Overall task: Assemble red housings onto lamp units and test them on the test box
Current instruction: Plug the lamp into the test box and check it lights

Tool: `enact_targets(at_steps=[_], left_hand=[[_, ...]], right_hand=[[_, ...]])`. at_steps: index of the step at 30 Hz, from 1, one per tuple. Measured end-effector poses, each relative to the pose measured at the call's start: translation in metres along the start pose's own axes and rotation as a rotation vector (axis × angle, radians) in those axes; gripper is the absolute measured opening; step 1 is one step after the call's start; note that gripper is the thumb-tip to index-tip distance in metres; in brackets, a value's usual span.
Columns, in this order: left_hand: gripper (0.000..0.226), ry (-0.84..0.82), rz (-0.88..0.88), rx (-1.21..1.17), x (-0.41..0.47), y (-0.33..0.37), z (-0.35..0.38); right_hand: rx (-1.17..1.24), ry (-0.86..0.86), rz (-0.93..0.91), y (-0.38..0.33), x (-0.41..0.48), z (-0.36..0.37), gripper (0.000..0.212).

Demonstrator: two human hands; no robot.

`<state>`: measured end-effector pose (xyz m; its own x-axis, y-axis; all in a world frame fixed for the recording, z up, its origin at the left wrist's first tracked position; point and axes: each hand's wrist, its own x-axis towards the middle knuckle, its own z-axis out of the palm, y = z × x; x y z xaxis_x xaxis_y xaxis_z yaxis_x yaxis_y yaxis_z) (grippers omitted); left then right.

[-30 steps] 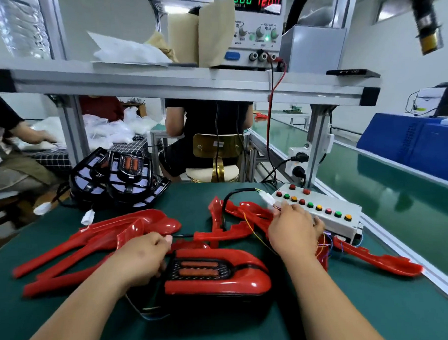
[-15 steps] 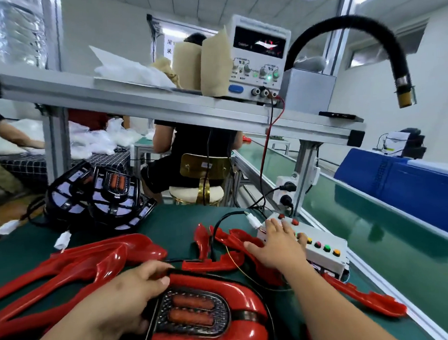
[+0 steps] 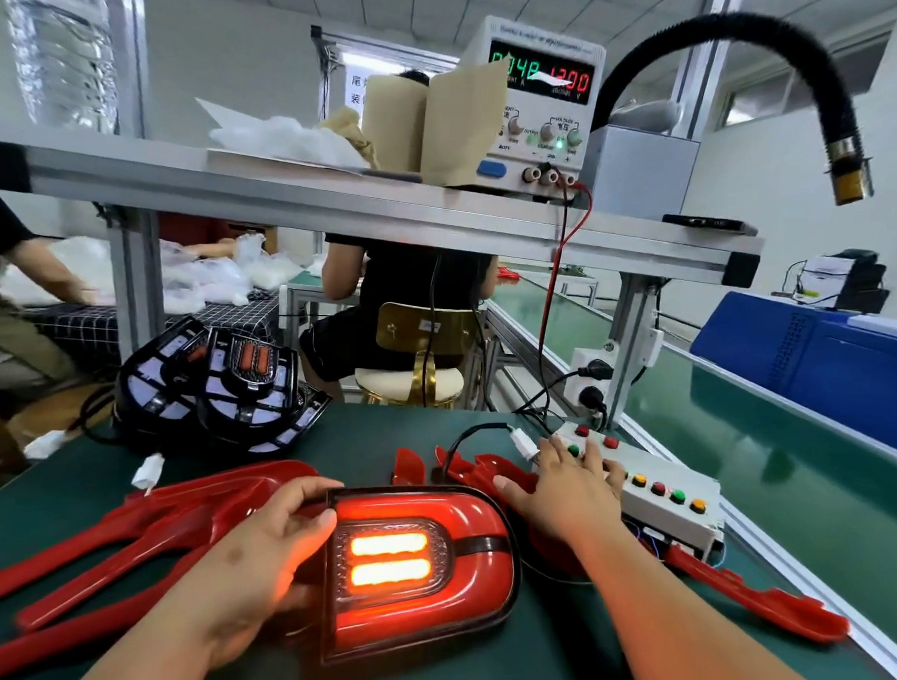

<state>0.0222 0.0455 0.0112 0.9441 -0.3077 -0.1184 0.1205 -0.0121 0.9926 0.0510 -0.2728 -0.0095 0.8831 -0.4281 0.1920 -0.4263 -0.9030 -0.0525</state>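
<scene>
At the far left, spare red housings (image 3: 136, 533) lie loose on the green table (image 3: 388, 424), with bare lamp units (image 3: 217, 386) stacked behind them. The left hand (image 3: 260, 548) grips the left edge of the assembled lamp (image 3: 415, 557), thumb on its top rim and fingers curled at its side. The lamp lies face up in the middle of the table, its two centre bars and the surrounding strip glowing. To its right, the right hand (image 3: 566, 489) is spread flat over the near end of the test box (image 3: 664, 495), fingers straight on the buttons; which button is pressed I cannot tell. This looks like the test step. To do it well, hold the lamp steady and facing the eye, press one button at a time, check each section for an even glow, and avoid tugging the wire at the white plug (image 3: 523, 442).
</scene>
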Motion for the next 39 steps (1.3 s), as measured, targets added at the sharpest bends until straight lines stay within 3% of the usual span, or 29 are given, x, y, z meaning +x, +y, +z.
enact_targets(at_steps=[14, 26, 39], left_hand=[[0.021, -0.040, 0.025, 0.035, 0.012, -0.010, -0.004], [0.022, -0.040, 0.042, -0.002, 0.006, -0.007, -0.001], [0.020, -0.040, 0.043, -0.002, 0.013, -0.011, -0.002]], right_hand=[[-0.107, -0.019, -0.058, 0.006, 0.000, 0.001, 0.130], [-0.093, -0.005, -0.077, 0.010, 0.000, -0.008, 0.105], [-0.185, -0.043, -0.097, 0.006, 0.000, -0.010, 0.108]])
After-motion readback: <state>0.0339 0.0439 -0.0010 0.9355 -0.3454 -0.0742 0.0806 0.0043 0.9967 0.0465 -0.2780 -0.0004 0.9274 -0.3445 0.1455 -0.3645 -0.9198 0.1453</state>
